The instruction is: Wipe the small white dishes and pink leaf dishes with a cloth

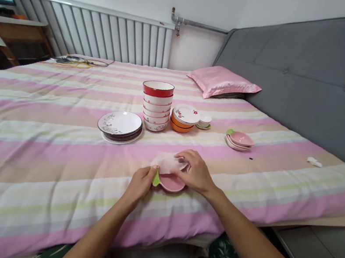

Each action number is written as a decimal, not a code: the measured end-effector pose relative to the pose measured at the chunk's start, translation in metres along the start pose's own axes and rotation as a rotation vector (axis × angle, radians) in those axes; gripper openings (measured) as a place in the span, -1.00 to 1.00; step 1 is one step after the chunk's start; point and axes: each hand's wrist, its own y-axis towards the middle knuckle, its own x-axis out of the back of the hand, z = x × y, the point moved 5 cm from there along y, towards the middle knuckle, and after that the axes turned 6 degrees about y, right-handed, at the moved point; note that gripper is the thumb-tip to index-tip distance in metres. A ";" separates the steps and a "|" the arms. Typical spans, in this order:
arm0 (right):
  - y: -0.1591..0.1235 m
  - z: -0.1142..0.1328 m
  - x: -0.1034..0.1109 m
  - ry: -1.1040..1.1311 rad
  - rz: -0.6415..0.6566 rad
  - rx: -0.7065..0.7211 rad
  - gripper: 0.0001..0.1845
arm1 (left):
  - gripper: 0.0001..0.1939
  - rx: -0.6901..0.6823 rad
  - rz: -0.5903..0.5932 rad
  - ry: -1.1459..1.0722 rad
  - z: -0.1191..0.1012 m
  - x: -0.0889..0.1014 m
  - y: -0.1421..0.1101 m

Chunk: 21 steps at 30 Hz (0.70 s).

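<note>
Close to the bed's front edge is a small pink dish with a green leaf-shaped handle. My left hand pinches the dish by that handle. In my right hand is a thin white tissue, bunched over the dish's far side, its fingers closed on it and reaching into the dish. To the right stands a small stack of similar pink dishes with a green handle.
Beyond my hands stand stacked plates, a tall stack of red-and-white bowls, orange bowls with plates on top and small white dishes. A pink pillow lies by the grey headboard. A crumpled white scrap sits at right.
</note>
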 end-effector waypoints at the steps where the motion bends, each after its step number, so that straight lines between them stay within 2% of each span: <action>1: -0.001 0.002 -0.004 -0.032 0.051 0.025 -0.64 | -0.49 -0.001 -0.001 0.003 0.000 0.000 0.000; 5: -0.001 -0.002 -0.015 -0.088 0.150 0.040 -0.59 | -0.50 -0.005 0.001 0.013 0.000 0.000 0.000; 10: 0.004 -0.011 -0.013 -0.072 0.105 -0.029 -0.52 | -0.49 -0.008 0.010 0.023 -0.002 0.000 -0.001; 13: 0.004 -0.005 -0.008 -0.027 0.101 -0.022 -0.58 | -0.49 -0.005 0.004 0.031 -0.001 0.000 0.000; 19: -0.007 0.014 -0.013 0.054 0.419 0.070 -0.74 | -0.50 -0.008 -0.010 0.041 0.000 0.001 0.002; 21: -0.009 0.017 -0.013 0.053 0.473 0.096 -0.84 | -0.50 -0.012 -0.004 0.043 0.000 0.001 0.002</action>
